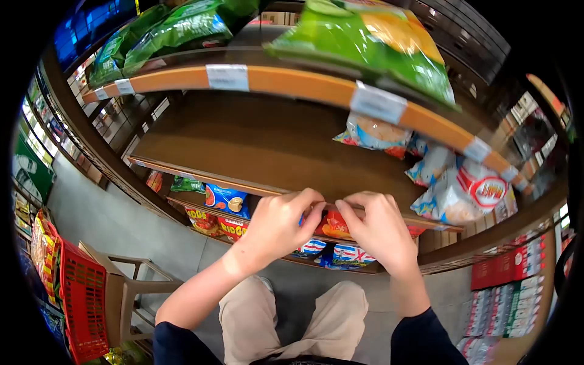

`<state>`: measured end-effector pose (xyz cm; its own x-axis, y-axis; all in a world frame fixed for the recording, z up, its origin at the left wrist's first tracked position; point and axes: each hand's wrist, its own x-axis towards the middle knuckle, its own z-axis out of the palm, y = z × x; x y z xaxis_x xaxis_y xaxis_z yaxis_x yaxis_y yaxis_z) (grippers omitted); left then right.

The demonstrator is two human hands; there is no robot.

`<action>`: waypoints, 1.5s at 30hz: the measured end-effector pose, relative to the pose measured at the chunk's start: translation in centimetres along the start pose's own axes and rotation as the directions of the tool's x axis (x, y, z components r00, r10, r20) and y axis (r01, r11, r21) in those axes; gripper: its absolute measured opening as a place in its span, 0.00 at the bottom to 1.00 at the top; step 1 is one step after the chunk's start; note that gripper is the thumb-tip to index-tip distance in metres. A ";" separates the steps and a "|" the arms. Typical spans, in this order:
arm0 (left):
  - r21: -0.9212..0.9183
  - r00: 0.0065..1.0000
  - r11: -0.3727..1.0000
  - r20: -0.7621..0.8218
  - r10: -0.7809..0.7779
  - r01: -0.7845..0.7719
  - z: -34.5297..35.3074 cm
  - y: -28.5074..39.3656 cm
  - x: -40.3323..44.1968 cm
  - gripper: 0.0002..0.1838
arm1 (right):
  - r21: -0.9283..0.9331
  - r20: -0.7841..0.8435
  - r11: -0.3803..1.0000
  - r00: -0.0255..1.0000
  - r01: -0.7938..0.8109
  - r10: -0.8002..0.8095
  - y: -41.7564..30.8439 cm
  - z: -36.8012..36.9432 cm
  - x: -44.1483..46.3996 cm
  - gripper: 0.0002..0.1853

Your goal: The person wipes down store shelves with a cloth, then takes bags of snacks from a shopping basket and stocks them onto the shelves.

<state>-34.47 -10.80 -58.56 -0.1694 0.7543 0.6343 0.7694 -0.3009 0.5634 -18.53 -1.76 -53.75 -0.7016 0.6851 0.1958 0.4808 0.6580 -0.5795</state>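
Note:
My left hand (281,222) and my right hand (380,228) are side by side at the front edge of the brown middle shelf (243,140). The fingers of each are bent and pressed together near the edge, with a small gap between the hands. Whatever they pinch is too small to name. White and blue snack bags (465,191) lie at the shelf's right end, with a clear-fronted bag (374,132) farther back. Just below the hands, a red bag (334,225) shows on the lower shelf.
Green chip bags (365,42) fill the upper shelf, whose orange edge (292,82) carries price labels. A blue bag (226,201) is on the lower shelf. A red basket (85,304) and a stool (137,286) stand at left; stacked cans (508,307) are at right.

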 end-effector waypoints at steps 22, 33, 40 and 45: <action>-0.476 0.522 0.355 0.284 -0.804 0.805 -10.9 17.6 0.8 0.13 | 0.887 0.184 0.270 0.823 -0.375 0.538 -13.1 -9.5 -8.2 0.02; -0.362 0.493 0.349 0.474 -0.729 0.864 -10.7 28.0 7.4 0.13 | 0.966 0.057 0.133 0.687 -0.220 0.724 -11.4 -24.9 -13.8 0.04; -0.457 0.709 0.553 0.552 -0.439 0.697 -10.6 31.0 6.8 0.10 | 0.972 0.111 0.069 0.697 -0.224 0.709 -11.1 -26.6 -15.1 0.05; -0.434 0.703 0.556 0.375 -0.604 0.709 -15.6 32.4 4.2 0.12 | 0.917 0.333 0.049 0.828 -0.396 0.451 -14.9 -24.3 -13.5 0.06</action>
<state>-19.88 -26.48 -29.34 -0.3531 0.9309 -0.0932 0.0403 0.1146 0.9926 -3.49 -13.23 -28.54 -0.5390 0.7602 -0.3627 -0.1811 -0.5251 -0.8315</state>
